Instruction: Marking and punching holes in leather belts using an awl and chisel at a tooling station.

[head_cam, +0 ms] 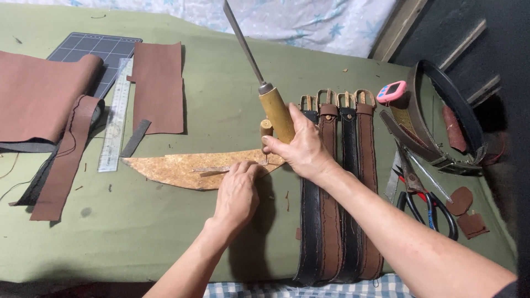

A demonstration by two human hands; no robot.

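Both forearms come in from the bottom edge over a green cloth-covered table (165, 237). L hand (237, 190) lies palm-down, fingers pressed together, tips holding a thin pale strip (212, 169) flat on a tan mottled leather piece (176, 168). R hand (298, 146) is curled round two tools: a small wooden-handled awl (266, 138), pinched betw. thumb & forefinger, held upright w/ its metal tip down on the leather right by the L fingertips; & a bigger wooden-handled tool (274, 107).

That big tool's long axis runs steeply up & slightly left: pale yellow-brown handle in the palm, metal collar above it, then a long grey steel shaft pointing up toward the top edge, away from the table. Its far end is out of view.

Tan piece is crescent-shaped, long axis approx. left-right, pointed end to the left. Just right of the hands lie four belts (337, 193), black & brown alternating, buckles at the far end, long axes running toward the camera. Black-handled scissors (425, 207) sit further right; a clear ruler (115, 118) & brown leather sheet (159, 88) lie far left.
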